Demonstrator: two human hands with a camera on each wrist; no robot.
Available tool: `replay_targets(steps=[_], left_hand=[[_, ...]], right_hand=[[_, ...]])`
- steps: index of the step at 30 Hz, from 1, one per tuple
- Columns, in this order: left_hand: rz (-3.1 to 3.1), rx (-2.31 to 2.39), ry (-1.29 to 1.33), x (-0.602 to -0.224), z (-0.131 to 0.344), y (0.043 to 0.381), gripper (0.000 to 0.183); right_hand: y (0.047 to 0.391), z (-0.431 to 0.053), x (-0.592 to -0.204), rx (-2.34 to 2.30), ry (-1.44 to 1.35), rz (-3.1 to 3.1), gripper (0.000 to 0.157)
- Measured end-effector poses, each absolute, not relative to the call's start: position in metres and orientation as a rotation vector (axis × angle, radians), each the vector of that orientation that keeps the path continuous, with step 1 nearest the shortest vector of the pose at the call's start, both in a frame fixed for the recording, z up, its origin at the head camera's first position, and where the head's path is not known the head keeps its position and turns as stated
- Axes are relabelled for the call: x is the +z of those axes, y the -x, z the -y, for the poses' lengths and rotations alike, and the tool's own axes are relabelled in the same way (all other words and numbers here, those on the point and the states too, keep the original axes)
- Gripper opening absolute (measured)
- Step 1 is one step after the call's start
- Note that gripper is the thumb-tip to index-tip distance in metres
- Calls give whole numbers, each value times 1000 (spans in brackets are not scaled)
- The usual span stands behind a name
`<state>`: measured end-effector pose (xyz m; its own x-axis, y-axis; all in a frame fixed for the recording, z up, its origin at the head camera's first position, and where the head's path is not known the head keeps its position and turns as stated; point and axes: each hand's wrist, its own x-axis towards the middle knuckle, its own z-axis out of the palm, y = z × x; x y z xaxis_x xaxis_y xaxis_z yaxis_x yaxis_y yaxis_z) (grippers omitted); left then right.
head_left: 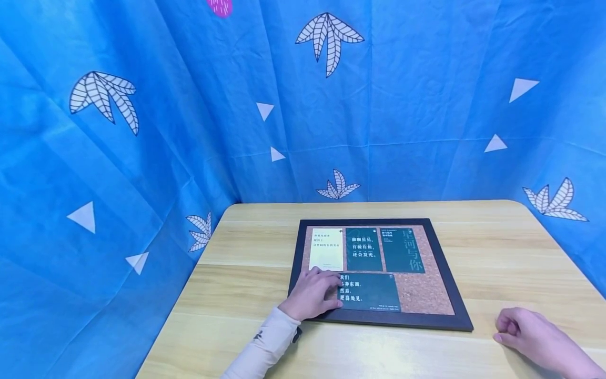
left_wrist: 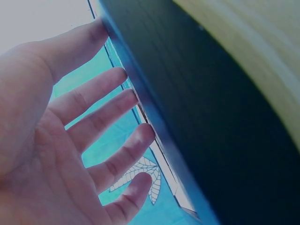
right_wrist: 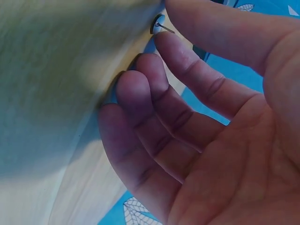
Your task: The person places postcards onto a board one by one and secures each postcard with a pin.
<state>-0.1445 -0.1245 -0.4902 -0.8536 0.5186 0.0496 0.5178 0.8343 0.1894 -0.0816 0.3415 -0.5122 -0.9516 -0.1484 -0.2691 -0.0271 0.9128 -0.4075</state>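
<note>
My left hand (head_left: 314, 295) rests over the lower left of a cork board (head_left: 426, 295) with a dark frame. Its fingertips touch the left end of a wide dark green card (head_left: 376, 292). In the left wrist view the left hand (left_wrist: 70, 126) has its fingers spread and fairly straight. On the table, right of the board, is my right hand (head_left: 532, 334). The right wrist view shows a thumbtack (right_wrist: 158, 23) between the thumb and index fingertip of the right hand (right_wrist: 211, 136), its pin pointing sideways; the other fingers are curled.
Along the board's upper row are a pale yellow card (head_left: 326, 250), a green card (head_left: 363, 258) and another green card (head_left: 402, 258). The board lies on a light wooden table (head_left: 236, 284). A blue patterned curtain (head_left: 402, 116) stands behind and at the sides.
</note>
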Motion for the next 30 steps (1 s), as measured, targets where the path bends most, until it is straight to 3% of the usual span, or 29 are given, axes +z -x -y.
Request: replay_targets(steps=[30], left_hand=[[-3026,294,-871,-491,125,142,43]], right_hand=[[77,-335,-507,-631,129,-2852,11]])
